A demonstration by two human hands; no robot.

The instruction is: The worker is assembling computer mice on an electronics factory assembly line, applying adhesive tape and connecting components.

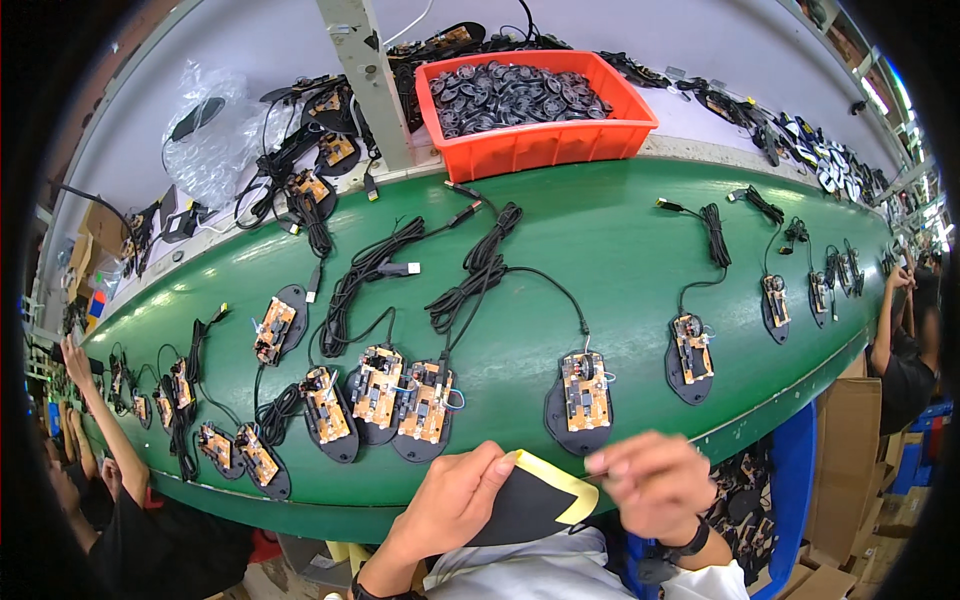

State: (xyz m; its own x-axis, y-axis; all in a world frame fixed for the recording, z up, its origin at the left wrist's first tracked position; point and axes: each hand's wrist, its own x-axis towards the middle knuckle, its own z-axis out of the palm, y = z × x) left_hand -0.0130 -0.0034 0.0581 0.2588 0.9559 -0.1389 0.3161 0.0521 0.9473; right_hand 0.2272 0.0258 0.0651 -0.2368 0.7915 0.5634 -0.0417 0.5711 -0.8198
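My left hand grips a black flat piece by its left side, the thumb lying near the upper edge. Yellow tape runs along the top and right borders of this piece. At its right corner my right hand is closed in a pinch and a little smeared by motion; whatever its fingertips hold is too small to make out. Just beyond the hands, a mouse base with a tan circuit board rests on the green conveyor belt, its black cable leading away.
Several more mouse bases with boards and bundled cables lie along the belt. A red bin of small dark round parts stands behind it, beside a metal post. At right are a blue bin and cardboard. Other people's arms reach in at left.
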